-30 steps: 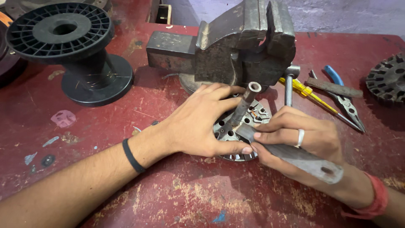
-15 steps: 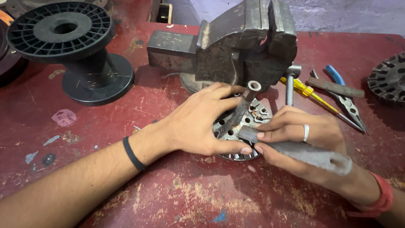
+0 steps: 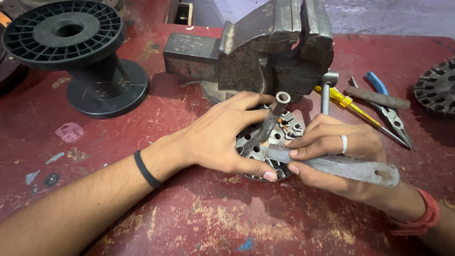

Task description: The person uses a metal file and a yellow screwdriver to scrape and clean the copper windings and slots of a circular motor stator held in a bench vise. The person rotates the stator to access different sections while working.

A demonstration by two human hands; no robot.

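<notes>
The left hand [image 3: 222,135] has its fingers curled over a round slotted metal disc [image 3: 265,144] that lies flat on the red table [image 3: 189,218], thumb pressed against the near rim and the other fingers wrapped over the far side, holding it down. A short metal tube [image 3: 272,116] rises at a tilt from the middle of the disc, just beside those fingers. The right hand [image 3: 336,154] grips a flat grey metal bar [image 3: 341,166] closed between thumb and fingers, its near end touching the disc's edge by the left thumb and its far end, with a hole in it, sticking out past the wrist. A ring sits on one right finger. Just behind the disc stands a heavy vise [image 3: 270,47]. To the right lie a yellow screwdriver [image 3: 348,104], blue-handled pliers [image 3: 386,106] and another slotted disc [image 3: 436,92] at the edge. A black spool [image 3: 78,52] stands at the far left.
</notes>
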